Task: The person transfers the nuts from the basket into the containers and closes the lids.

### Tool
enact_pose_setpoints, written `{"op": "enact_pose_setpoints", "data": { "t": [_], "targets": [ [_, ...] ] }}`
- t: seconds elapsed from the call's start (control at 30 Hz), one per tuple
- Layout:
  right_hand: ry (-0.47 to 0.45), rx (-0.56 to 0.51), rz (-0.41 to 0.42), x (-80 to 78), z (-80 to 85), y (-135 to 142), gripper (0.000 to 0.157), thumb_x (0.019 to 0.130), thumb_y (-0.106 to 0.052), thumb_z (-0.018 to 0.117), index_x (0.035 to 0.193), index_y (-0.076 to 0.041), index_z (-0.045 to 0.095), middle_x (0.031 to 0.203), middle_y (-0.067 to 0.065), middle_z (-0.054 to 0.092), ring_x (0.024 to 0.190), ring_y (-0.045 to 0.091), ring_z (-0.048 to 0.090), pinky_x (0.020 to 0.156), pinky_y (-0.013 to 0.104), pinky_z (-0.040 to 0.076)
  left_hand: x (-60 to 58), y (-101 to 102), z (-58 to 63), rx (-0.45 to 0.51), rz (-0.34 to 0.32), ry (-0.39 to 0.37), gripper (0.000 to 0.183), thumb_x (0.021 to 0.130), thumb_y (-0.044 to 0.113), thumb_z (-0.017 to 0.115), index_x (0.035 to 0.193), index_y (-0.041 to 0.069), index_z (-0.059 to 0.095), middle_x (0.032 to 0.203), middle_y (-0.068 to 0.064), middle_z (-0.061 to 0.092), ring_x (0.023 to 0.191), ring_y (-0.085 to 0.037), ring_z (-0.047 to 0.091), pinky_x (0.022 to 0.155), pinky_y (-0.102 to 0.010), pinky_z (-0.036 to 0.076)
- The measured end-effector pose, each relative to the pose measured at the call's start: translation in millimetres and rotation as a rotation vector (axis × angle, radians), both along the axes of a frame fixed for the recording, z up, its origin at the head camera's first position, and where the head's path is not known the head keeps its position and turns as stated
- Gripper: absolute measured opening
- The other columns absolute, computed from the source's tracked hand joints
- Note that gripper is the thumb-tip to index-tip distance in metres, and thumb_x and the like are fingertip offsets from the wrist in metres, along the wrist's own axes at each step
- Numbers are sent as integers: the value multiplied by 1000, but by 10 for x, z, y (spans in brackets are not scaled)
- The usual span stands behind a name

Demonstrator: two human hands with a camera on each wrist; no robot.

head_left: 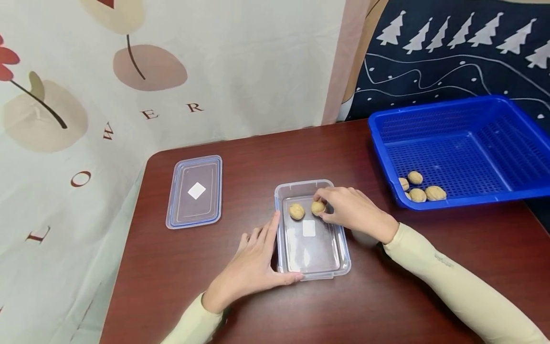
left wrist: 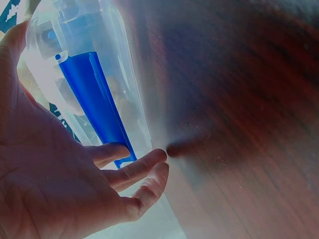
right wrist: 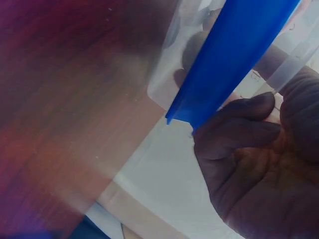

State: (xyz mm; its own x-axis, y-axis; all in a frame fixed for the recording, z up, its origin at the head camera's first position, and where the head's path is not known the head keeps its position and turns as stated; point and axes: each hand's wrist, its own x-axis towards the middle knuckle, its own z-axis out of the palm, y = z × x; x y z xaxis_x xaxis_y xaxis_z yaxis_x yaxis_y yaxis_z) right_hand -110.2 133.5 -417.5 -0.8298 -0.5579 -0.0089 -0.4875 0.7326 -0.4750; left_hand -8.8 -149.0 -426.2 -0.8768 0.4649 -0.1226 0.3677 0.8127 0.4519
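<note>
One walnut (head_left: pixel 317 208) is pinched by the right hand (head_left: pixel 354 211) within the clear container (head_left: pixel 315 255), just right of a second walnut (head_left: pixel 296 211); the spread left hand (head_left: pixel 252 266) touches the left wall. Other walnuts (head_left: pixel 436 193) lie in the blue basket (head_left: pixel 477 165), nearer the right hand.

The right hand (head_left: pixel 353 210) partly hides one walnut (head_left: pixel 317 208)

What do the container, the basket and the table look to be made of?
Container: probably glossy plastic; see-through, with bright highlights inside.
Basket: probably moulded plastic, slightly shiny; evenly blue with a lattice of holes.
Table: streaky reddish-brown grain and a soft sheen suggest varnished wood or wood-look laminate; the pictures leave that open.
</note>
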Motion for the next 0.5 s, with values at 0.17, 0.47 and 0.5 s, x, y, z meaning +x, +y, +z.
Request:
{"op": "enact_pose_setpoints", "data": {
  "t": [0.17, 0.47, 0.5],
  "targets": [
    [-16, 19, 3, 22, 16, -20, 30, 94, -15, 87, 121, -10, 76, 113, 5, 75, 80, 17, 66, 75, 42, 59, 18, -1, -7, -15, 8, 0, 143, 78, 90, 72, 177, 12, 4, 163, -17, 49, 143, -36, 48, 104, -60, 37],
    [62, -91, 4, 146, 12, 117, 37, 96, -20, 88, 129, -8, 75, 121, 8, 74, 86, 19, 71, 78, 44, 61, -7, 6, 14, -15, 2, -3, 143, 78, 90, 73, 177, 14, 3, 164, -17, 47, 143, -35, 48, 104, -60, 36],
    [67, -105, 0, 154, 14, 135, 38, 96, -21, 88, 129, -9, 75, 122, 8, 73, 85, 18, 70, 78, 44, 62, -7, 6, 20, -16, 1, -2, 144, 78, 90, 73, 177, 13, 3, 165, -17, 47, 143, -35, 48, 104, -59, 36]
  ]
}}
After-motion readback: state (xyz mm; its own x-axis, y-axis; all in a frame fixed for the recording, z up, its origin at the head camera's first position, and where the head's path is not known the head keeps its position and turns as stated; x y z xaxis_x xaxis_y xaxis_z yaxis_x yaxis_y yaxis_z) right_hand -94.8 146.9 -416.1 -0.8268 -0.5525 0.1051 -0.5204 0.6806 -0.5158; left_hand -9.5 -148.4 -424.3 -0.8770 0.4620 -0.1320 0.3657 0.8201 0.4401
